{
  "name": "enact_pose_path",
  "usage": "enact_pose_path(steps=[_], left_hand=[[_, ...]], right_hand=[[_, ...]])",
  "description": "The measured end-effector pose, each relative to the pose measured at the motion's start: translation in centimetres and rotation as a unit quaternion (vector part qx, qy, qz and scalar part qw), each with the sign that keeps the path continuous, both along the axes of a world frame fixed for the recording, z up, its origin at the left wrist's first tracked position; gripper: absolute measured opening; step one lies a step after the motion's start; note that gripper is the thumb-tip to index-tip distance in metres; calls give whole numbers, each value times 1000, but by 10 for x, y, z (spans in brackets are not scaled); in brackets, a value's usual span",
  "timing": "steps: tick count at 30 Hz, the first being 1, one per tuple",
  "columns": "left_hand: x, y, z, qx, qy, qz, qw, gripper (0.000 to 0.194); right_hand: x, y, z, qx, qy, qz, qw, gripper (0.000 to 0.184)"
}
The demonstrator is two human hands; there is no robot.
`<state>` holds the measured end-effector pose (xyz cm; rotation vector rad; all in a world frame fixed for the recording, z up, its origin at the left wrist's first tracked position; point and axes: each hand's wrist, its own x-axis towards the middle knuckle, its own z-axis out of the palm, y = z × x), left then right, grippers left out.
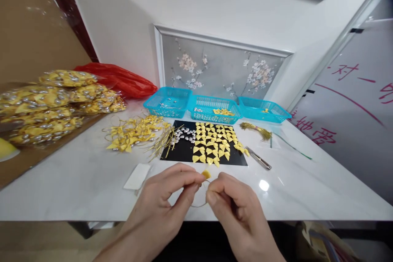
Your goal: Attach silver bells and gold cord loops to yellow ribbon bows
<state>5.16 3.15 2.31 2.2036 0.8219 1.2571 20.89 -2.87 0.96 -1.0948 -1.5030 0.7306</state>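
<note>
Near the table's front edge, my left hand (172,196) pinches a small yellow ribbon bow (206,174) between thumb and forefinger; most of the bow is hidden by the fingers. A thin gold cord (199,206) curves in a loop below it. Close by on the right, my right hand (236,208) is closed, with thumb and forefinger pressed on the cord. Beyond both hands lies a black mat (181,153) bearing rows of yellow bows (211,143), silver heart-like beads (184,135) and loose gold cords (166,142).
A heap of corded bows (135,131) lies left of the mat, with bagged bows (52,102) beyond. Blue baskets (215,119) line the wall. Right of the mat are thread snips (259,158) and a gold cord bundle (256,130). A white card (137,176) lies near my left hand.
</note>
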Motion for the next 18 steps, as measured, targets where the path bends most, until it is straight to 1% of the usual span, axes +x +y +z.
enact_pose_path(steps=[2,5,7,9,11,13,15,18], left_hand=[[-2,1,1,-36,4,-11,999,25],[-8,2,3,-128,8,-48,991,17],[-10,2,5,-181,15,-74,981,11],[-9,1,7,-213,29,-88,973,9],[-8,1,9,-225,44,-96,969,9],[-7,2,10,-219,66,-95,969,9],[-8,2,11,-193,94,-87,973,12],[-11,-1,10,-160,127,-68,976,17]], right_hand=[[7,-1,0,-23,13,-10,1000,29],[18,-4,3,-61,19,-30,998,25],[22,-5,6,-93,13,-21,995,21],[23,-5,11,-130,-15,2,991,20],[23,-3,14,-146,-62,31,987,16],[21,-1,14,-138,-95,51,985,19],[21,0,11,-130,-100,59,985,25],[19,0,7,-134,-82,55,986,26]])
